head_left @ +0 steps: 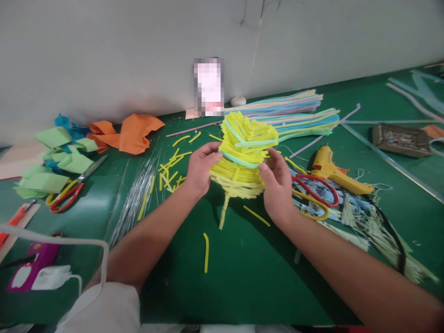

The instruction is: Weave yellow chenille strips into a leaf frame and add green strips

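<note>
A yellow pipe cleaner craft [239, 173] is held up between my two hands above the green table. Its body is rows of yellow stems with pale green stems across the middle, and one thin stem hangs from its bottom. My left hand [201, 169] grips the left edge with thumb and fingers. At the opposite edge, my right hand [277, 180] has its thumb in front and fingers behind. Short yellow pipe cleaner pieces [169, 173] lie scattered left of the craft. Two more cut pieces, one being a yellow strip [206, 253], rest nearer to me.
Bundles of coloured pipe cleaners [301, 120] lie behind the craft. To the right are a yellow glue gun [338, 173], red-and-yellow-handled scissors [317, 196], tassels [378, 231] and a small tray [376, 134]. Scissors [76, 185], folded paper [52, 180] and wires [137, 194] occupy the left.
</note>
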Demonstrator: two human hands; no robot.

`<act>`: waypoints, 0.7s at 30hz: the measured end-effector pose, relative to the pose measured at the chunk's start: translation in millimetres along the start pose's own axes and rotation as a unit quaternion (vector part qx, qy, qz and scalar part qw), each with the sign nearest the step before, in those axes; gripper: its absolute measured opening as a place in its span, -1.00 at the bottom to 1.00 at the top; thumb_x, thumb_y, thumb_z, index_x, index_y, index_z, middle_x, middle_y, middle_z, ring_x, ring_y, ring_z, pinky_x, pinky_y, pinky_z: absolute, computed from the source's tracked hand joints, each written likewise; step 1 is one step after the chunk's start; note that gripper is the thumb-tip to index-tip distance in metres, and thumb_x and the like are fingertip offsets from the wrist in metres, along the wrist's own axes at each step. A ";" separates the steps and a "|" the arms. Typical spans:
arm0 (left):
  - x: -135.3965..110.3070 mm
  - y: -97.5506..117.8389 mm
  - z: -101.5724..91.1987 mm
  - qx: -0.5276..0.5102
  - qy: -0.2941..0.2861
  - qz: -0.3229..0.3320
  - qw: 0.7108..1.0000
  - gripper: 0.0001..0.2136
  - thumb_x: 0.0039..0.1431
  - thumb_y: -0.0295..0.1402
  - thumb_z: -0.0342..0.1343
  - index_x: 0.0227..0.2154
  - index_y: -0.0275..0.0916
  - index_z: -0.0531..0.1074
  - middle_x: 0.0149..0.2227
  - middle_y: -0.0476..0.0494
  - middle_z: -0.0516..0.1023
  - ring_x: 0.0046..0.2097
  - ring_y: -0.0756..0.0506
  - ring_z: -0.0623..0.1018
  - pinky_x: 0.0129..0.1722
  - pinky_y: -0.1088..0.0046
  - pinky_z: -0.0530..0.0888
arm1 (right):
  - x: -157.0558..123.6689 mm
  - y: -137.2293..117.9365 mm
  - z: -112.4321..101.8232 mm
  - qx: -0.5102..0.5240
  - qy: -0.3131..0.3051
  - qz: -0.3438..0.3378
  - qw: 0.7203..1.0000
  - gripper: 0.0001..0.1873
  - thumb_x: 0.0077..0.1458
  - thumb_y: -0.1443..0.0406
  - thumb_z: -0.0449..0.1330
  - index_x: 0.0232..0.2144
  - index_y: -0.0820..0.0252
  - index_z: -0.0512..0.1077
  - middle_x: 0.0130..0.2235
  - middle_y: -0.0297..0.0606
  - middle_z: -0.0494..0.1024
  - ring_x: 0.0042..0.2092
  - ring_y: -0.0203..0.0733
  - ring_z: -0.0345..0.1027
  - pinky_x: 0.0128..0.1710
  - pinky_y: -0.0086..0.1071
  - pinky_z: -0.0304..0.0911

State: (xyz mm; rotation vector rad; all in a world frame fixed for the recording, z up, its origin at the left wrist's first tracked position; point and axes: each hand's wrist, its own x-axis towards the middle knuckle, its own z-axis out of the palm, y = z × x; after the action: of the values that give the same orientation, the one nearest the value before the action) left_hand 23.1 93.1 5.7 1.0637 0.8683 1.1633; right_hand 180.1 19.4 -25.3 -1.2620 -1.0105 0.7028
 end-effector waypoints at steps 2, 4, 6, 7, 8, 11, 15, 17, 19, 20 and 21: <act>-0.1 4.9 -2.8 0.037 -0.053 -0.016 0.998 -0.75 -0.19 -0.37 0.28 -0.34 -0.21 0.51 -0.36 -0.02 0.60 -0.29 -0.09 0.60 -0.21 0.37 0.50 | 0.6 0.1 2.4 0.047 0.002 0.042 0.998 -0.55 0.14 0.03 0.13 0.04 0.02 0.31 -0.08 -0.17 0.53 -0.03 -0.03 0.45 -0.13 -0.17 0.39; 1.0 9.5 -6.1 0.079 -0.089 -0.042 0.992 -0.77 -0.20 -0.40 0.28 -0.37 -0.23 0.51 -0.38 0.00 0.59 -0.33 -0.06 0.57 -0.26 0.41 0.48 | 0.3 -1.4 3.3 0.087 -0.012 0.061 0.994 -0.56 0.15 0.01 0.12 0.03 -0.01 0.33 -0.04 -0.19 0.55 -0.02 -0.02 0.47 -0.14 -0.18 0.41; 2.6 13.4 -8.6 0.113 -0.111 -0.070 0.985 -0.81 -0.17 -0.38 0.28 -0.40 -0.24 0.51 -0.42 0.00 0.57 -0.37 -0.05 0.55 -0.31 0.43 0.47 | -1.1 -2.9 2.9 0.117 -0.020 0.084 0.989 -0.57 0.14 0.01 0.15 0.01 -0.02 0.36 -0.04 -0.21 0.57 -0.03 -0.01 0.49 -0.15 -0.16 0.44; 3.3 14.9 -9.2 0.122 -0.119 -0.083 0.982 -0.82 -0.14 -0.34 0.28 -0.41 -0.25 0.51 -0.43 -0.02 0.56 -0.38 -0.05 0.55 -0.32 0.43 0.47 | -1.9 -3.5 2.5 0.128 -0.021 0.097 0.987 -0.59 0.12 0.02 0.17 -0.02 -0.01 0.39 -0.06 -0.22 0.59 -0.05 -0.01 0.51 -0.15 -0.15 0.45; 3.7 16.3 -9.2 0.122 -0.127 -0.098 0.980 -0.81 -0.11 -0.30 0.29 -0.40 -0.25 0.52 -0.43 -0.04 0.57 -0.38 -0.06 0.55 -0.32 0.42 0.48 | -2.8 -4.0 2.1 0.138 -0.024 0.109 0.984 -0.61 0.10 0.02 0.20 -0.06 0.01 0.41 -0.08 -0.23 0.60 -0.07 0.00 0.52 -0.15 -0.13 0.46; 3.3 18.7 -6.8 0.088 -0.146 -0.150 0.974 -0.72 -0.08 -0.22 0.33 -0.31 -0.26 0.56 -0.39 -0.12 0.61 -0.38 -0.09 0.59 -0.28 0.35 0.53 | -4.9 -5.5 1.4 0.165 -0.042 0.134 0.976 -0.68 0.05 0.06 0.26 -0.17 0.04 0.48 -0.15 -0.25 0.64 -0.10 0.02 0.54 -0.14 -0.09 0.47; 2.0 17.2 -3.7 0.069 -0.140 -0.182 0.971 -0.67 -0.22 -0.27 0.42 -0.33 -0.31 0.59 -0.41 -0.17 0.64 -0.41 -0.11 0.60 -0.30 0.33 0.56 | -5.2 -7.9 2.0 0.195 -0.057 0.155 0.967 -0.73 -0.01 0.12 0.33 -0.24 0.07 0.52 -0.22 -0.27 0.66 -0.14 0.03 0.55 -0.11 -0.06 0.46; 2.3 14.5 -3.7 0.068 -0.133 -0.179 0.972 -0.68 -0.25 -0.27 0.43 -0.38 -0.31 0.60 -0.43 -0.16 0.64 -0.40 -0.12 0.61 -0.31 0.33 0.56 | -4.5 -8.5 2.3 0.200 -0.060 0.158 0.965 -0.73 -0.03 0.13 0.35 -0.26 0.07 0.54 -0.23 -0.28 0.66 -0.15 0.02 0.56 -0.10 -0.06 0.46; 3.2 11.4 -4.5 0.065 -0.130 -0.170 0.975 -0.68 -0.25 -0.27 0.43 -0.38 -0.31 0.60 -0.43 -0.16 0.65 -0.38 -0.14 0.62 -0.29 0.31 0.57 | -3.4 -8.4 2.3 0.197 -0.061 0.163 0.965 -0.72 -0.05 0.13 0.36 -0.26 0.08 0.55 -0.22 -0.28 0.66 -0.16 0.01 0.56 -0.09 -0.07 0.45; 3.6 10.0 -4.9 0.064 -0.129 -0.165 0.976 -0.68 -0.24 -0.28 0.43 -0.37 -0.31 0.60 -0.42 -0.16 0.65 -0.37 -0.15 0.63 -0.27 0.30 0.57 | -2.9 -8.1 2.3 0.195 -0.063 0.166 0.965 -0.72 -0.06 0.13 0.37 -0.27 0.09 0.55 -0.22 -0.28 0.66 -0.16 0.01 0.56 -0.08 -0.07 0.45; 4.0 8.8 -5.4 0.064 -0.128 -0.162 0.976 -0.68 -0.24 -0.28 0.42 -0.36 -0.31 0.60 -0.41 -0.16 0.66 -0.35 -0.16 0.64 -0.25 0.28 0.57 | -2.3 -7.8 2.3 0.195 -0.066 0.170 0.964 -0.71 -0.06 0.13 0.37 -0.26 0.09 0.55 -0.23 -0.28 0.67 -0.17 0.00 0.56 -0.07 -0.08 0.45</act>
State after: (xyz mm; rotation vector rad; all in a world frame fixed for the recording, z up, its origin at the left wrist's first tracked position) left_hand 16.4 98.5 12.6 1.1002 0.8815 0.6885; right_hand 176.4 16.8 -18.2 -1.0579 -0.7179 1.2039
